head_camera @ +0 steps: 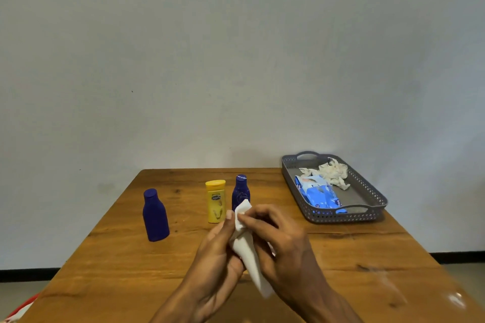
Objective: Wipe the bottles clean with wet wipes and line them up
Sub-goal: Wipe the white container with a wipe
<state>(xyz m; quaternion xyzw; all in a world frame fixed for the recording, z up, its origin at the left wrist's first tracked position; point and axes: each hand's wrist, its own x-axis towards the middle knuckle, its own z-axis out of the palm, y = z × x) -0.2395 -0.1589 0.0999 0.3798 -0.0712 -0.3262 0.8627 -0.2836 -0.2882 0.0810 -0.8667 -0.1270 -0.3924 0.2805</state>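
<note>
Three bottles stand upright on the wooden table (pixel 110 265). A dark blue bottle (pixel 155 215) is apart at the left. A yellow bottle (pixel 216 200) and a second dark blue bottle (pixel 240 191) stand close together at the middle. Just in front of those two, my left hand (pixel 219 249) and my right hand (pixel 278 238) both grip a white wet wipe (pixel 248 249), which hangs down between them. The wipe's top corner covers the lower part of the second blue bottle.
A grey perforated tray (pixel 367 214) sits at the table's back right. It holds a blue wet-wipe pack (pixel 319 193) and crumpled used wipes (pixel 333 173). A pale wall rises right behind the table. Something red shows at the bottom left corner.
</note>
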